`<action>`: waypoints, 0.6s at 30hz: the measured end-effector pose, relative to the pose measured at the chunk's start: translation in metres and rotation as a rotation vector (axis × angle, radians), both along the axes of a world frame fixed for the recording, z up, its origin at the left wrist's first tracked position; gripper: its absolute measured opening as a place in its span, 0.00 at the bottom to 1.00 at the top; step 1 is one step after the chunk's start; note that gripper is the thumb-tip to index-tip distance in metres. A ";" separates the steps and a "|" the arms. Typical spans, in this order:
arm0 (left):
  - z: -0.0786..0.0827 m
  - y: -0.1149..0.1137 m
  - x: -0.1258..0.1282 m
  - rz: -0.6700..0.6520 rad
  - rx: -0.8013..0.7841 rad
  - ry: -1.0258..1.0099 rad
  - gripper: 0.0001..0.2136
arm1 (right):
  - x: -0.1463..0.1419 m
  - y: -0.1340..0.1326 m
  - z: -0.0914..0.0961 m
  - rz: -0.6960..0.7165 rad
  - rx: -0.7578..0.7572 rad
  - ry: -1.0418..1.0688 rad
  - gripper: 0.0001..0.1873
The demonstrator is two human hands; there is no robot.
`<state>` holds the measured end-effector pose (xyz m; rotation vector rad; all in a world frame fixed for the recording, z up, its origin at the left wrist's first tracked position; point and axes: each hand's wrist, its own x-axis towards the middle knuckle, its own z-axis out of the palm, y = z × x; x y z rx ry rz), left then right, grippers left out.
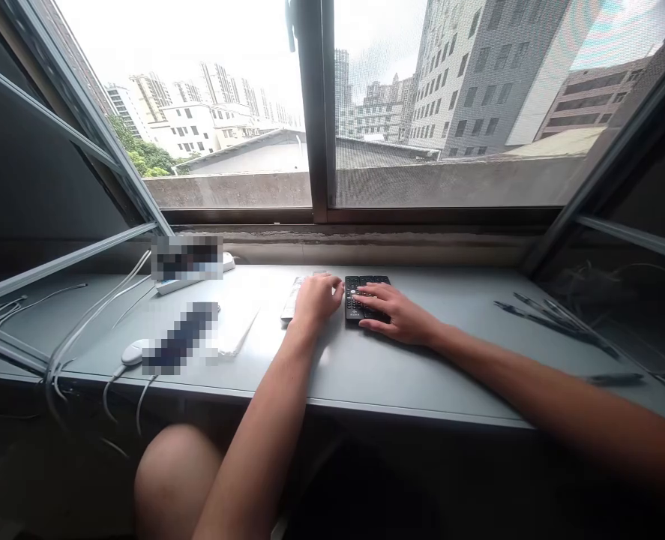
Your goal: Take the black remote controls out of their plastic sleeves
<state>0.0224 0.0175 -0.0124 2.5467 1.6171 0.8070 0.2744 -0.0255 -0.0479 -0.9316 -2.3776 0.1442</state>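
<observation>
Black remote controls (353,309) lie side by side on the desk, their button faces up. My right hand (391,309) rests over them from the right, fingers spread and partly covering the buttons. Just to their left is my left hand (316,297), its fingers loosely curled and apart, with the fingertips close to the remotes' left edge. Partly hidden under that hand lies a white, flat, remote-like object (290,301); I cannot make out whether the hand touches it.
Pens (557,319) lie at the right, near loose cables. A white power strip (189,280), a round white charger (135,352) and a white sheet (236,334) are at the left, beside blurred items. Metal frame bars (85,255) flank the desk (411,382), and a window stands behind.
</observation>
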 end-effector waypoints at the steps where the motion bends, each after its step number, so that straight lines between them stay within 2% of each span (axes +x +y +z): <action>1: 0.000 0.001 -0.001 0.039 0.022 -0.007 0.15 | 0.000 0.000 0.000 0.009 -0.002 -0.011 0.31; 5: 0.001 0.001 -0.007 0.163 0.043 -0.002 0.13 | 0.000 0.001 0.001 0.021 -0.015 -0.037 0.28; 12: 0.001 -0.002 -0.007 0.299 -0.076 0.104 0.15 | 0.001 -0.001 0.002 0.018 -0.027 -0.020 0.29; 18: 0.000 -0.001 -0.008 0.348 -0.113 0.120 0.17 | 0.002 -0.002 0.002 0.010 -0.018 -0.038 0.28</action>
